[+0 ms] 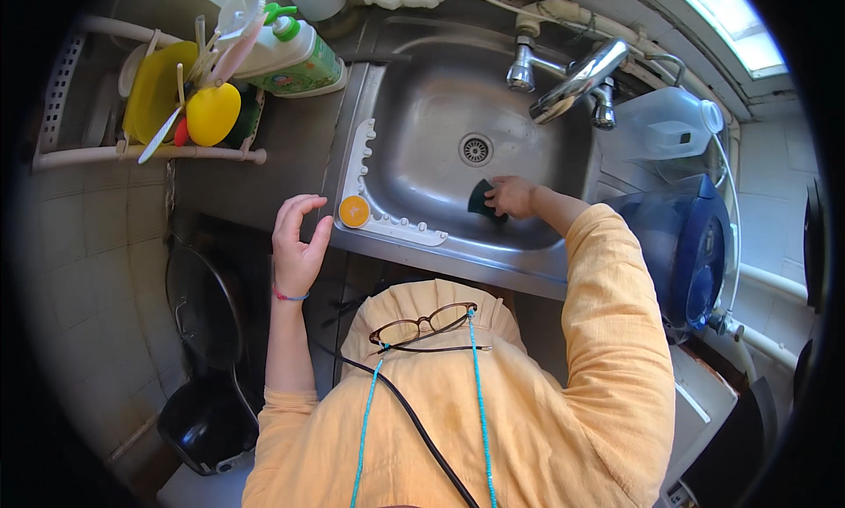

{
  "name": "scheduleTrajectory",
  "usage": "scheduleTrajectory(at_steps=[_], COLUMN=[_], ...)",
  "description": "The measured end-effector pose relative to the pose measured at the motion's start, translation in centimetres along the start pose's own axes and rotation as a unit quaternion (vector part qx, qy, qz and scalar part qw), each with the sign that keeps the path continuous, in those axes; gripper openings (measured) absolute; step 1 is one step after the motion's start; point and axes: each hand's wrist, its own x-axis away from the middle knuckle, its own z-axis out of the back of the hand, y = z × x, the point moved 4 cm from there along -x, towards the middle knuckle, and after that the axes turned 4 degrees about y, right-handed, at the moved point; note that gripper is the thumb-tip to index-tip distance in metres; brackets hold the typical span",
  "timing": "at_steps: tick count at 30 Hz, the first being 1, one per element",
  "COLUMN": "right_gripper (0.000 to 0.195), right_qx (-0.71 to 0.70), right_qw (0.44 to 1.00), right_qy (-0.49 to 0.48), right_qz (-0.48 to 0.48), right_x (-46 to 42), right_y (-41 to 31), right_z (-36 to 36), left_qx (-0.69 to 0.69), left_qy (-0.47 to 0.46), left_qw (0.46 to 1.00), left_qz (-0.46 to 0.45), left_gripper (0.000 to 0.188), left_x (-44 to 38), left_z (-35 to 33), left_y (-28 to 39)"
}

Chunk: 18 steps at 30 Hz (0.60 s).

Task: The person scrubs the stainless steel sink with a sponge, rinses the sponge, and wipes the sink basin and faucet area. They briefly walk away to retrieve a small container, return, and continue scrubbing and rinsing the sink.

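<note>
My right hand reaches down into the stainless steel sink and grips a dark green scouring pad against the basin floor, just below the drain strainer. My left hand is raised left of the sink's front corner, fingers curved and apart, with nothing in it. A white notched plastic corner piece lies along the sink's front left corner. On its bend sits a round orange disc. The chrome mixer tap has its spout over the basin's back right part.
At the left, a dish rack holds yellow dishes and utensils beside a green-and-white pump bottle. A translucent plastic jug and a blue appliance stand right of the sink. Eyeglasses hang on my chest.
</note>
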Motion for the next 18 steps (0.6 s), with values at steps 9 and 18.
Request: scheduleTrajectory(at_steps=[9, 18], right_gripper=[0.03, 0.022], right_qx=[-0.485, -0.355], right_qw=[0.804, 0.816], right_qy=[0.299, -0.179], right_qz=[-0.172, -0.419], right_x=[-7.8, 2.0], right_y=[-5.1, -1.7], right_z=[5.2, 0.1], left_qx=[0.013, 0.012], left_qy=[0.014, -0.012], left_qw=[1.0, 1.0], left_qz=[0.017, -0.013], left_gripper=[0.021, 0.022], left_x=[1.3, 1.1], left_z=[0.9, 0.1], left_y=[-0.6, -0.4])
